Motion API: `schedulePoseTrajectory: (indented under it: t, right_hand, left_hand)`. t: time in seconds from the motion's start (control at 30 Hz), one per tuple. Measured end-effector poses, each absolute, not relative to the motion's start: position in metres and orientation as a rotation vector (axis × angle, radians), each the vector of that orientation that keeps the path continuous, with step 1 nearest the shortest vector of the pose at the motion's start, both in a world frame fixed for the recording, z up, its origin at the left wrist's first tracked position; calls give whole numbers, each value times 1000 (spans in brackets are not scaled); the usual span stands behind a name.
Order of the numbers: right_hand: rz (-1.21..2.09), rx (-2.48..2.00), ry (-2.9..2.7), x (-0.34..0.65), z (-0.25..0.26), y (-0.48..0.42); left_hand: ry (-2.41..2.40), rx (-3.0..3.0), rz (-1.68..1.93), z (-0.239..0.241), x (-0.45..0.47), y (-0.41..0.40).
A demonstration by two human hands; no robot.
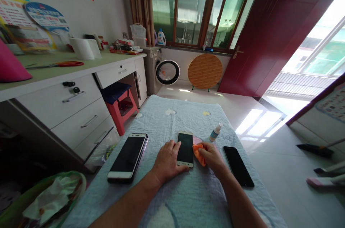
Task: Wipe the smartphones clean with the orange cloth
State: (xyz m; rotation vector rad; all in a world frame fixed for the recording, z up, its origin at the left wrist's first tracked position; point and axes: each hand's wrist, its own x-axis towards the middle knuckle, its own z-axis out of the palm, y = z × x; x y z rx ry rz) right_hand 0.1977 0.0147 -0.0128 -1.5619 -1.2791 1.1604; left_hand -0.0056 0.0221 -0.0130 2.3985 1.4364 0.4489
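A white-framed smartphone (185,147) with a dark screen lies face up on a pale blue cloth-covered table (188,113). My left hand (167,158) grips it along its left side, fingers at the upper left edge and thumb by the bottom edge. Pinched in my right hand (212,156) is an orange cloth (199,154), touching the phone's right edge. Just beyond that hand stands a small spray bottle (215,132) with a white cap. To the right rests a black smartphone (238,166). On the left lies a larger white-fronted phone (128,158) with a dark case or phone beneath it.
A green-rimmed bin (83,181) with crumpled paper stands at the lower left. Along the left wall runs a desk (113,57) with scissors (70,64) and a paper roll (82,48). A red stool (122,113) sits beneath. A washing machine (151,66) has its door open.
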Motion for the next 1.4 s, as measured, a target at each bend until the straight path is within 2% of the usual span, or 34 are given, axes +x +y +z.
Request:
schedulePoseTrajectory:
  t: [0.47,0.8,1.4]
  right_hand:
    - [1110,-1433,-1103,193,-18,41]
    - [1066,-1504,-1120,194,-18,75]
    - [1174,-1477,-1219,193,-9,-18]
  left_hand:
    - [1389,2429,474,-12,-7,23]
    - [1404,2432,479,-13,-8,23]
    - [1444,2471,444,-14,-5,21]
